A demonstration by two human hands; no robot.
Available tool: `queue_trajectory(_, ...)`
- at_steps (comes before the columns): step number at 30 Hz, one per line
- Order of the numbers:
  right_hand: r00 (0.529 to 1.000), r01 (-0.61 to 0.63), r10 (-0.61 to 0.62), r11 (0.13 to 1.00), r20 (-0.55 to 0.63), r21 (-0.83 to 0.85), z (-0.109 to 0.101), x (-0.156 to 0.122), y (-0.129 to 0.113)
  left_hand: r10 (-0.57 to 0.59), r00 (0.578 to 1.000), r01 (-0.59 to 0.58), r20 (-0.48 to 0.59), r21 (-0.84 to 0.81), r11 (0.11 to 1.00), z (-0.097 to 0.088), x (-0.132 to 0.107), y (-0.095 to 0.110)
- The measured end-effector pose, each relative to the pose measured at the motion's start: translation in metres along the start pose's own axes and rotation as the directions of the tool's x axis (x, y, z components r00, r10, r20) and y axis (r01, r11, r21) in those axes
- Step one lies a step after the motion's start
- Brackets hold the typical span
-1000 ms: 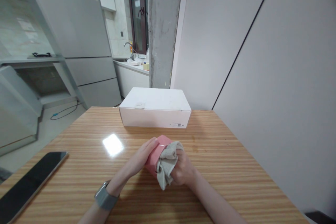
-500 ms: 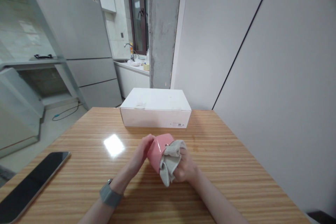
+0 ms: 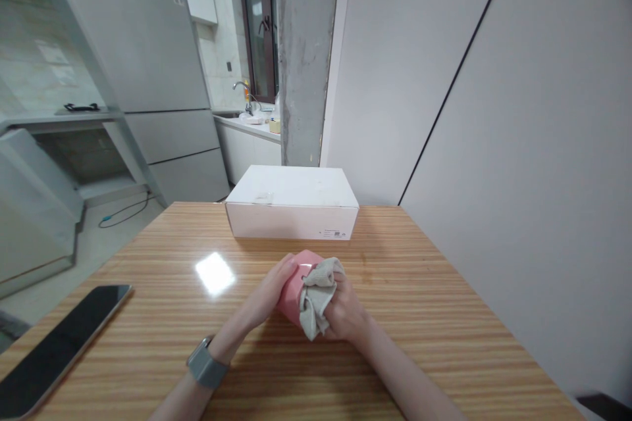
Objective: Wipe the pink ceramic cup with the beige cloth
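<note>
Pink cup (image 3: 295, 281) near mid-bench, tilted, gripped between both hands; whether base touches the wooden bench (image 3: 444, 335) cannot be told. Left hand (image 3: 269, 293) at 9 o'clock of cup, fingers wrapped over the top edge, closed firmly on it. Right hand (image 3: 346, 314) at 3 o'clock of cup, fist closed round a bunched beige cloth (image 3: 316, 299). Cloth pressed against cup's right face, loose tail hanging toward 6 o'clock. Cup touching left palm on one side, cloth on the other; right fingers mostly hidden under cloth. Grey watch (image 3: 206, 363) on left wrist, at 7 o'clock of cup. White cardboard box (image 3: 292, 207) at 12 o'clock, near the far bench edge, apart from the hands, lid shut. Dark tablet (image 3: 59, 342) at 8 o'clock, well apart, lying flat by the left bench edge. Bright light glare on bench at 10 o'clock of cup.
</note>
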State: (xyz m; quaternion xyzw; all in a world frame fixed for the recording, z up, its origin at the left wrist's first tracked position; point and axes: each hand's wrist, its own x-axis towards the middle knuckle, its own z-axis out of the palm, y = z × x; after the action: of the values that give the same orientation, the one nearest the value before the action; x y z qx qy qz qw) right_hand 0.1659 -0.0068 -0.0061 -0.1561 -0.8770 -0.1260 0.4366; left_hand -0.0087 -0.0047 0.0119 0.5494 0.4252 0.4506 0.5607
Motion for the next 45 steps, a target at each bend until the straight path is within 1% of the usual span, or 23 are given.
queue_trajectory(2,0.998,-0.065,0.065,0.998,-0.005,0.017,-0.002,-0.002,0.001,0.046,0.998,-0.046,0.033,0.004,0.999,0.001,-0.003,0.002)
queue_trajectory(5,0.99,-0.14,0.141,0.99,-0.025,0.016,-0.005,-0.006,0.003,0.069,0.995,-0.068,0.071,-0.01,0.998,0.004,-0.007,0.006)
queue_trajectory(8,0.984,-0.172,0.172,0.985,-0.049,0.0,-0.007,-0.01,0.006,0.073,0.993,-0.073,0.089,-0.001,0.997,0.006,-0.006,0.007)
queue_trajectory(10,0.984,-0.175,0.175,0.984,-0.037,-0.01,-0.008,-0.01,0.008,0.074,0.993,-0.074,0.097,-0.004,0.997,0.005,-0.004,0.006)
queue_trajectory(12,0.989,-0.15,0.149,0.988,-0.022,-0.028,-0.007,-0.009,0.008,0.07,0.994,-0.069,0.085,-0.019,0.997,0.003,0.0,0.004)
queue_trajectory(13,0.992,-0.124,0.124,0.992,-0.017,-0.037,-0.006,-0.008,0.007,0.057,0.997,-0.055,0.049,-0.023,0.998,0.003,0.001,0.002)
queue_trajectory(15,0.999,-0.049,0.049,0.998,-0.011,-0.043,-0.003,-0.004,0.004,0.008,0.998,-0.009,-0.066,-0.017,1.0,0.002,0.004,0.0)
queue_trajectory(17,0.999,0.045,-0.045,0.998,0.004,-0.032,0.001,-0.001,0.0,-0.033,0.985,0.033,-0.171,-0.003,0.999,0.002,0.006,0.0)
queue_trajectory(18,0.996,0.091,-0.09,0.996,0.017,-0.025,0.004,0.001,-0.002,-0.042,0.98,0.044,-0.193,0.006,0.999,0.002,0.006,0.001)
queue_trajectory(19,0.991,0.129,-0.129,0.991,0.028,-0.021,0.006,0.002,-0.004,-0.042,0.981,0.046,-0.187,0.018,0.999,0.003,0.005,0.002)
queue_trajectory(21,0.985,0.17,-0.169,0.985,0.038,-0.02,0.008,0.004,-0.008,-0.03,0.989,0.036,-0.142,0.043,0.998,0.004,0.002,0.007)
queue_trajectory(23,0.988,0.146,-0.146,0.989,0.041,-0.007,0.007,0.005,-0.01,-0.021,0.995,0.027,-0.097,0.066,0.997,0.004,0.0,0.012)
queue_trajectory(25,0.995,0.088,-0.089,0.996,0.041,0.028,0.006,0.007,-0.01,-0.019,0.998,0.024,-0.066,0.081,0.996,0.005,-0.001,0.015)
queue_trajectory(28,1.0,-0.011,0.009,0.997,0.024,0.072,0.002,0.007,-0.007,0.005,0.997,0.006,-0.077,0.148,0.989,0.005,-0.001,0.014)
queue_trajectory(31,0.991,-0.13,0.129,0.988,0.025,0.078,0.0,0.003,-0.002,0.083,0.994,-0.067,-0.076,0.194,0.979,0.007,-0.002,0.012)
queue_trajectory(33,0.979,-0.205,0.204,0.975,0.024,0.08,-0.002,-0.001,0.002,0.112,0.993,-0.104,-0.043,0.168,0.98,0.009,-0.004,0.013)
queue_trajectory(35,0.965,-0.262,0.263,0.961,-0.008,0.086,-0.004,-0.005,0.005,0.112,0.994,-0.11,-0.007,0.119,0.987,0.011,-0.009,0.016)
queue_trajectory(37,0.949,-0.303,0.309,0.949,-0.056,0.089,-0.006,-0.009,0.007,0.106,0.994,-0.108,0.034,0.062,0.992,0.012,-0.012,0.02)
queue_trajectory(39,0.94,-0.322,0.329,0.943,-0.09,0.08,-0.008,-0.012,0.01,0.094,0.992,-0.094,0.084,-0.005,0.996,0.011,-0.014,0.021)
queue_trajectory(40,0.943,-0.313,0.318,0.947,-0.093,0.065,-0.008,-0.013,0.011,0.087,0.99,-0.082,0.112,-0.045,0.996,0.011,-0.014,0.019)
queue_trajectory(42,0.964,-0.254,0.255,0.967,-0.08,0.021,-0.009,-0.013,0.013,0.065,0.986,-0.044,0.156,-0.134,0.99,0.009,-0.011,0.014)
queue_trajectory(44,0.986,-0.161,0.159,0.987,-0.052,-0.03,-0.009,-0.01,0.013,-0.002,0.99,0.034,0.143,-0.224,0.974,0.007,-0.006,0.006)
queue_trajectory(45,0.993,-0.116,0.114,0.992,-0.035,-0.049,-0.009,-0.007,0.012,-0.06,0.993,0.085,0.104,-0.258,0.963,0.006,-0.003,0.002)
